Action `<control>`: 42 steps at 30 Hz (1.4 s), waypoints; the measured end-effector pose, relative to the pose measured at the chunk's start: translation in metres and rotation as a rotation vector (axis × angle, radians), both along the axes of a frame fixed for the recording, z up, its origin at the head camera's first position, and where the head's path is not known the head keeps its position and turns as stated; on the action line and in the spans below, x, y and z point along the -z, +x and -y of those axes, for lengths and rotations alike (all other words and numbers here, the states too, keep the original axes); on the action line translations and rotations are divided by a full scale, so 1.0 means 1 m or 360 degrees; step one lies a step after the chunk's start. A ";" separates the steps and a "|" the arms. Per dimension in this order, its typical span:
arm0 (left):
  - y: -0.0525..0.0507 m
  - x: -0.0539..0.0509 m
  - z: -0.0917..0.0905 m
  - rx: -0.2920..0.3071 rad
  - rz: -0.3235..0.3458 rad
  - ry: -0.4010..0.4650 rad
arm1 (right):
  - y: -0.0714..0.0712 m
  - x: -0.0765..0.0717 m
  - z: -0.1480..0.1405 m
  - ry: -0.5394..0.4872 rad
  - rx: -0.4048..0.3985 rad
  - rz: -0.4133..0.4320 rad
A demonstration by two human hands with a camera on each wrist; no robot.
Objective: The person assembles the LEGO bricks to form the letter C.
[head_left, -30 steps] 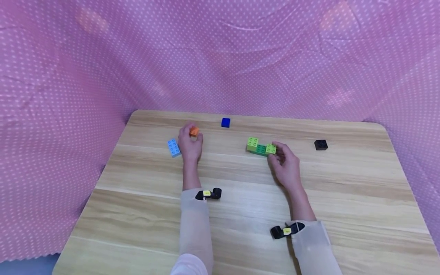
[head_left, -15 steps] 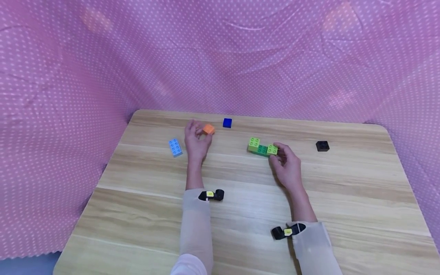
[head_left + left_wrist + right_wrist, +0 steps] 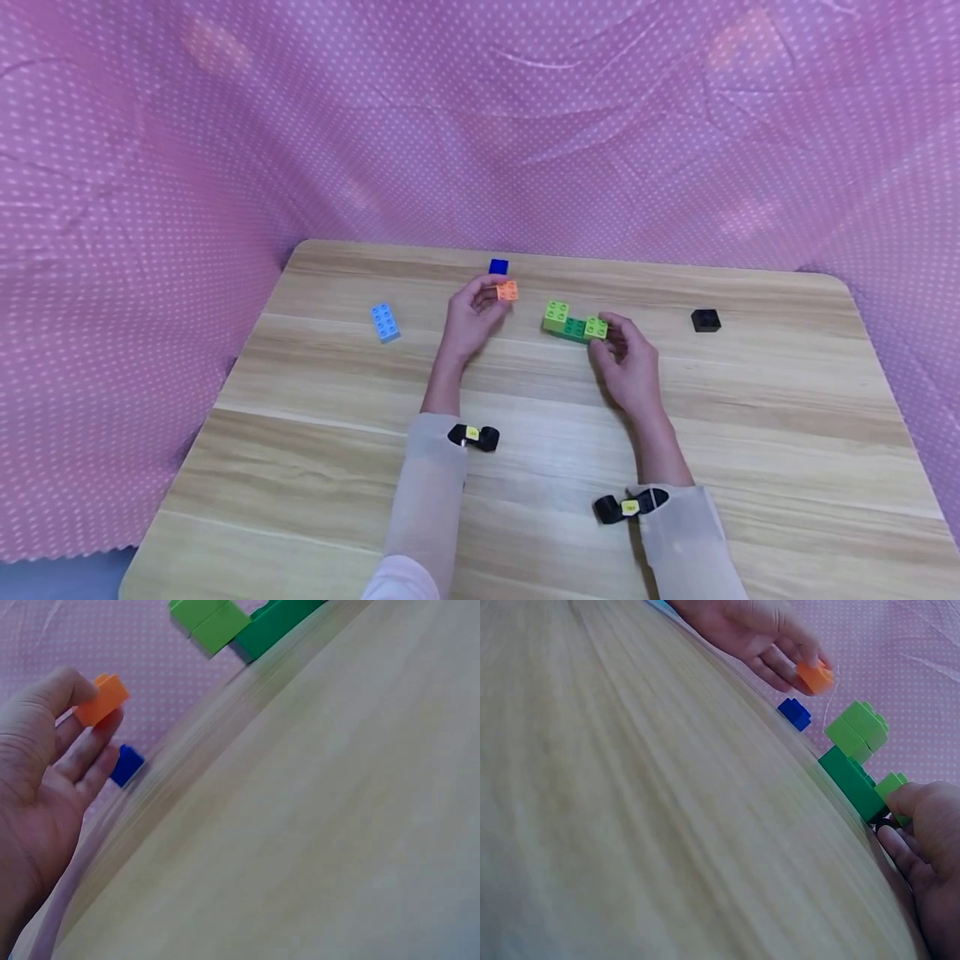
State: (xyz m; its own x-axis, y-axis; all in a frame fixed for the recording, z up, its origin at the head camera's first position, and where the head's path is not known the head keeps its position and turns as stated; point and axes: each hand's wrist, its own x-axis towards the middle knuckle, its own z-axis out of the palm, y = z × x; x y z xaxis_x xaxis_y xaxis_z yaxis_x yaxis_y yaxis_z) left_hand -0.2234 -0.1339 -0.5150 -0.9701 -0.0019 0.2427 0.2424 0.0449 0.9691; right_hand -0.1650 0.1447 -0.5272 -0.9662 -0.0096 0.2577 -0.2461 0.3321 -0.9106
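My left hand (image 3: 468, 323) pinches an orange toy brick (image 3: 507, 291) between thumb and fingers, raised off the table as the wrist views show. My right hand (image 3: 632, 363) grips the right end of a joined block of building bricks, with the thumb on the lime brick (image 3: 596, 327) there. That block has a dark green base brick (image 3: 851, 784) and a taller lime stack (image 3: 556, 315) on its left end, with a seam across it in the right wrist view. A gap separates the orange brick from the block. The fingers' far side is partly hidden in the head view.
A dark blue brick (image 3: 498, 267) lies near the back edge, just behind my left hand. At the left is a light blue brick (image 3: 386, 322), and at the right a black brick (image 3: 706, 320). Pink dotted cloth (image 3: 480, 125) hangs behind the wooden table (image 3: 300, 467).
My left hand has carried the orange brick to the right, from beside the light blue brick to in front of the dark blue one. My right hand and the green block have stayed put.
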 end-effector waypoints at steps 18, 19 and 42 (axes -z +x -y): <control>0.011 -0.006 -0.036 0.0295 -0.0016 0.0209 | 0.001 -0.003 -0.003 -0.0022 -0.0015 0.0041; 0.011 -0.006 -0.039 0.0310 -0.0013 0.0181 | 0.001 -0.003 -0.003 -0.0023 -0.0016 0.0044; 0.013 0.001 -0.053 0.0469 -0.0026 -0.0039 | 0.000 -0.003 -0.003 0.0096 0.0008 0.0058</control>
State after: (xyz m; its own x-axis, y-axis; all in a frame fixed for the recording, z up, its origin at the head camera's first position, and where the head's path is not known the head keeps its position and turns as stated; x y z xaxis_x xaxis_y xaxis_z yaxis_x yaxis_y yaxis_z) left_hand -0.2104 -0.0808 -0.5161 -0.9239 0.2856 0.2548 0.2639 -0.0067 0.9645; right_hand -0.1655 0.1481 -0.5241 -0.9749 -0.0194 0.2216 -0.2116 0.3879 -0.8971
